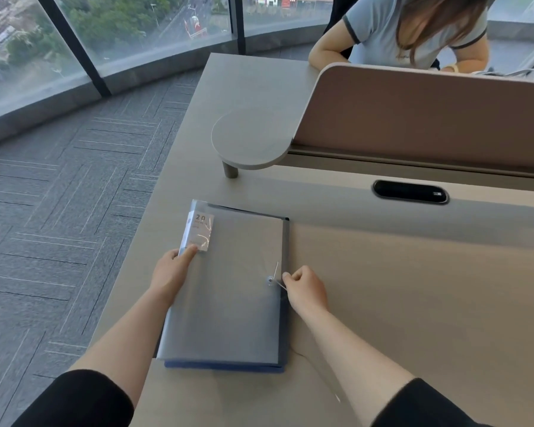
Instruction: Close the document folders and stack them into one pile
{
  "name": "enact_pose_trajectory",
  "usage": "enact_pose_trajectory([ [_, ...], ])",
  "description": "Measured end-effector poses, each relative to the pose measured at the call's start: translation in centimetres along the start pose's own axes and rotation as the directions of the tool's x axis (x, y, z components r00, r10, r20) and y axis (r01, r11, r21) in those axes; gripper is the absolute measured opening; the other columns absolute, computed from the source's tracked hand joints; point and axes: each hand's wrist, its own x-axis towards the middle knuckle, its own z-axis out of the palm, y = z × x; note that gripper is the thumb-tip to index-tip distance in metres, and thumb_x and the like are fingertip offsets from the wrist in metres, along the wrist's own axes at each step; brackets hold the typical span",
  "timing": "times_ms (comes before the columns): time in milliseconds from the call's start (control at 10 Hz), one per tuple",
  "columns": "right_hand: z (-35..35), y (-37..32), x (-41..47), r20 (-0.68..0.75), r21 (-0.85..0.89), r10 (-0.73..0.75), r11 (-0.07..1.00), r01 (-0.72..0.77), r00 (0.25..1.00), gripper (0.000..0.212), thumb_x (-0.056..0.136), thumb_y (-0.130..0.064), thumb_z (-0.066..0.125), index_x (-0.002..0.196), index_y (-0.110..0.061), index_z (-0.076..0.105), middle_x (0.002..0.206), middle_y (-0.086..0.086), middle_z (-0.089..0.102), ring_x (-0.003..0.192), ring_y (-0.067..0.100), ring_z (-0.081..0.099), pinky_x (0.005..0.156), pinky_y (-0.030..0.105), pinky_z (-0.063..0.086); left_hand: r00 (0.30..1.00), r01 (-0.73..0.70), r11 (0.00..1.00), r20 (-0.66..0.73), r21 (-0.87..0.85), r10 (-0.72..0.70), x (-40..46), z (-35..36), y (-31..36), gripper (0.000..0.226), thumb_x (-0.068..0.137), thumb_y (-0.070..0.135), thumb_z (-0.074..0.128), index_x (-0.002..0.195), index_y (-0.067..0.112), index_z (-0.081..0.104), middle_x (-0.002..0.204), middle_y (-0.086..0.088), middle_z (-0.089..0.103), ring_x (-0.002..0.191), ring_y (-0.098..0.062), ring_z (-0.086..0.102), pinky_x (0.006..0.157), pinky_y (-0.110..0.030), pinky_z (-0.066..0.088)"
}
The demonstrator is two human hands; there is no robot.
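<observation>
I see the left hand (171,269) pressing flat on the grey folder (228,288); the right hand (304,286) pinches its string (280,284). A round shelf (250,140) and partition (429,118) stand behind, well apart.

**Beige desk with a folder pile near its left edge**

The desk (398,272) is a smooth beige surface. Taking the black oval cable slot (410,192) set into it as the landmark: a pile of folders (228,303) lies flat on the desk, nearer the camera than the slot and to its left, close to the desk's left edge. The top folder is translucent grey and closed; a dark blue one shows beneath it along the near and right edges. Left of the slot and slightly farther away, a round grey shelf (253,140) stands on a short leg on the desk. Just behind the slot rises a tan divider panel (429,118).
</observation>
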Motion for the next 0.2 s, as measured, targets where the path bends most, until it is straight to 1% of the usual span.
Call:
enact_pose_trajectory([
  [100,-0.7,2.6,-1.2,0.043,0.126,-0.008,0.992,0.003,0.999,0.025,0.086,-0.026,0.059,0.067,-0.018,0.046,0.062,-0.001,0.057,0.067,0.029,0.059,0.06,0.032,0.038,1.0,-0.006,1.0,0.014,0.017,0.006,0.1,-0.3,0.1,0.059,0.069,0.06,0.059,0.103,0.014,0.074,0.1,-0.008,0.075,0.092,-0.029,0.07,0.091,-0.045,0.056],
  [200,-2.0,6.6,-3.6,0.141,0.281,-0.001,0.959,-0.039,0.99,0.031,0.086,-0.015,0.062,0.061,-0.017,0.043,0.054,0.003,0.051,0.042,0.02,0.05,0.054,0.029,0.038,0.998,-0.017,0.998,-0.065,0.06,0.021,1.7,-0.5,-0.9,0.085,0.064,0.075,0.06,0.125,0.016,0.067,0.123,-0.011,0.072,0.116,-0.034,0.066,0.106,-0.053,0.05],
])
